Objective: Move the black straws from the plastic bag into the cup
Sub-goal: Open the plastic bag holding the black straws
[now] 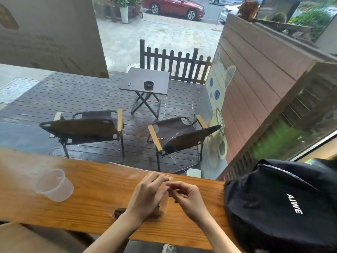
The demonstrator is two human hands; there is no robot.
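Note:
A clear plastic cup [54, 185] stands upright on the left part of the wooden counter [94, 201]. A clear plastic bag [165, 199] lies near the middle of the counter, with its top edge lifted between both hands. My left hand [147, 193] pinches one side of the bag's opening and my right hand [184, 195] pinches the other. The black straws [119, 212] show as a dark blurred bundle in the bag's lower end, mostly hidden under my left wrist. The cup looks empty.
A black backpack [279, 203] lettered AIWE fills the counter's right end, close to my right forearm. Behind the counter is a window onto a deck with two folding chairs [85, 128] and a small table [145, 81].

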